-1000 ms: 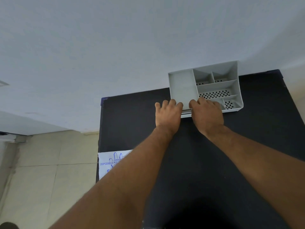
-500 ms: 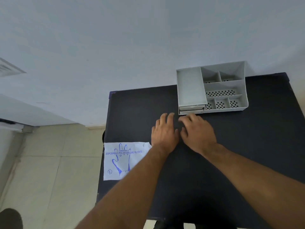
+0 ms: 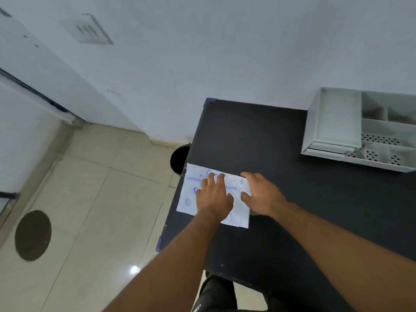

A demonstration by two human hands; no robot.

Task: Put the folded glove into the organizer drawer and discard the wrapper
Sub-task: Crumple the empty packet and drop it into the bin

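Nearest the camera, both hands are flat and spread on the wrapper (image 3: 234, 212), not gripping anything. Left hand (image 3: 213, 199) covers the middle, right hand (image 3: 262, 195) sits on its right end, half on the bench (image 3: 315, 210). The wrapper lies at the bench's left edge, long axis running left-right, so the left hand is the closer one to sweep it off that side. Just past the edge there's a dark round thing (image 3: 179, 159), maybe a bin, can't tell. Farther back right, the organizer (image 3: 333, 118) with its drawer (image 3: 328, 149) looking nearly closed. Glove isn't visible, presumably inside.
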